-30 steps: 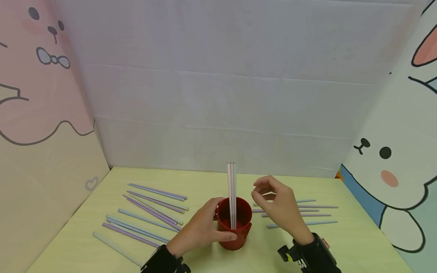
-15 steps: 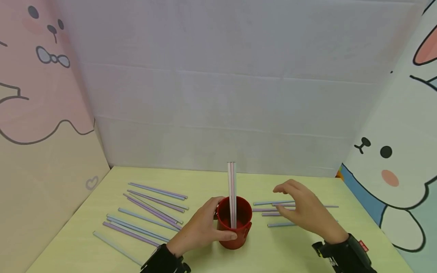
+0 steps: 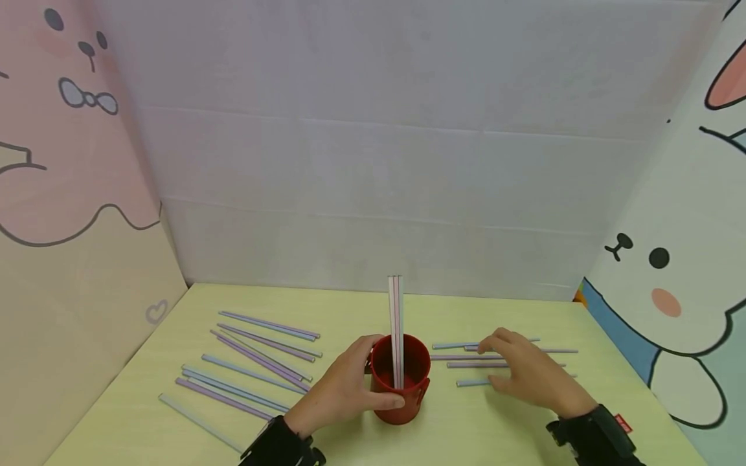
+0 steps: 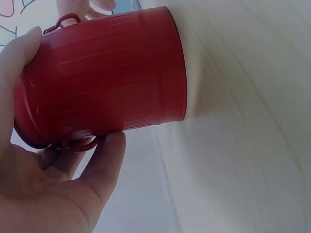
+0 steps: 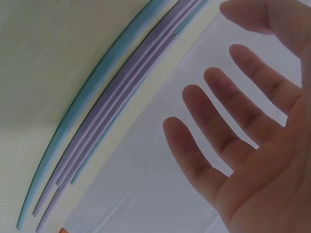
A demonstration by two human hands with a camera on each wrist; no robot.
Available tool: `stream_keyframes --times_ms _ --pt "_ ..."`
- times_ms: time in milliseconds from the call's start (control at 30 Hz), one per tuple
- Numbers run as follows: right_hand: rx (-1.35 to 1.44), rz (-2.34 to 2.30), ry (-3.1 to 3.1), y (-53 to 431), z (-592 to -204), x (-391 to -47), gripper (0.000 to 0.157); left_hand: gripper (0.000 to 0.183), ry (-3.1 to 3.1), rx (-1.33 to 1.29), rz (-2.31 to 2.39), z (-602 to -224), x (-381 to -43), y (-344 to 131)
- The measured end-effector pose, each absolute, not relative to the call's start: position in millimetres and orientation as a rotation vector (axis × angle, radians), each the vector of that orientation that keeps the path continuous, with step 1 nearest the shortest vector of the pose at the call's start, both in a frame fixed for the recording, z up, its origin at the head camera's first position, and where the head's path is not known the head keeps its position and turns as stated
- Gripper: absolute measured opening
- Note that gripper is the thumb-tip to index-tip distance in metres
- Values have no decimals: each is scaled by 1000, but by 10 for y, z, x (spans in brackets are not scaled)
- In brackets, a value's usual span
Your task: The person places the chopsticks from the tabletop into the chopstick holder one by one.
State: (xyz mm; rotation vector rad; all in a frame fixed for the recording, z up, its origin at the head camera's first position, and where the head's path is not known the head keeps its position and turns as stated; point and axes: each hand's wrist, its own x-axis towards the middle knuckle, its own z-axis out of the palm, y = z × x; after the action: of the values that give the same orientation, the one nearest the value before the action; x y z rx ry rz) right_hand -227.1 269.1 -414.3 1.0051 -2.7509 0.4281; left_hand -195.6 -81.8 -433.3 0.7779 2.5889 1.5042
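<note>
My left hand grips a red bucket-shaped cup from its left side, thumb across the front. In the left wrist view the cup shows ribbed sides and small loop handles, with fingers against its lower side. Several pale straws stand upright together inside the cup. Over on the right, my right hand hovers above a row of purple and blue straws, thumb and fingers apart, nothing held. The right wrist view has its fingers spread beside the purple straws.
Several more purple, blue and pale straws lie slanted across the left of the light yellow table. A white sheet rises behind the table, and panels with cartoon animals flank both sides.
My right hand has moved right, away from the cup, and come down over the straws there, its fingers spreading. The left hand, the cup and the upright straws have stayed put.
</note>
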Motion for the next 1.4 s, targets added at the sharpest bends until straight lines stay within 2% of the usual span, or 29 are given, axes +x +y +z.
stream_keyframes --times_ms 767,1033,1400 --pt "1049 422 -2841 2689 -4430 -2345 34 88 2616 763 1484 -4334 -1954 -808" --pt "1087 442 -2880 2682 -4432 -2362 26 89 2608 751 1488 -4330 -1945 -818" --pt "1125 482 -2879 2682 -4398 -2334 26 87 2622 769 1483 -4338 -1949 -817"
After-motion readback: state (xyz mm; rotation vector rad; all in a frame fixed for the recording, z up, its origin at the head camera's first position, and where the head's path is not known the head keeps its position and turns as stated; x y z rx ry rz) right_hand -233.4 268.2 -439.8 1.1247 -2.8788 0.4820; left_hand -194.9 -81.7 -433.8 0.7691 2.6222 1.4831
